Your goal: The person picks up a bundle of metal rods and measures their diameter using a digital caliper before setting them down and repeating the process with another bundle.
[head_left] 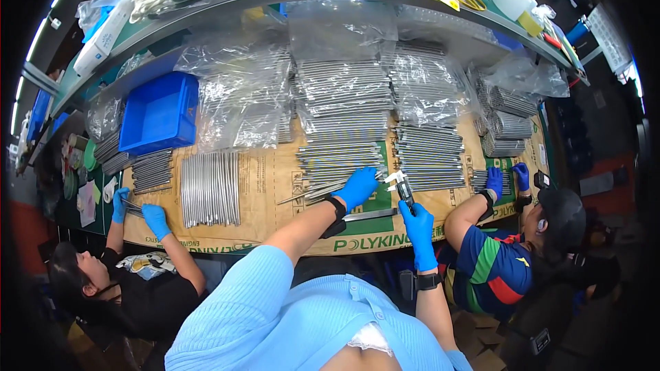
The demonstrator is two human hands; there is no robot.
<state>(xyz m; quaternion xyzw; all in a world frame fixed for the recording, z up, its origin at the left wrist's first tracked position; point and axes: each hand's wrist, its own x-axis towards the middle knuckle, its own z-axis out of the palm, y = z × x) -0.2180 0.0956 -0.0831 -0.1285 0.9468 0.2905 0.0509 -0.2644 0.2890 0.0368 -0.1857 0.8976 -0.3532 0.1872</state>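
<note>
Right hand [416,228] had the caliper [404,191] gripped beside the metal rods [338,158] on the worktop [258,209]; left hand [359,187] was at their ends, couldn't tell how tight. One careless nudge might've rolled them.

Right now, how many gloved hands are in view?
6. Wearer's left hand at the rods, right hand holding a caliper; left co-worker: upper hand, lower hand; right co-worker: inner hand, outer hand. Others may be hidden.
</note>
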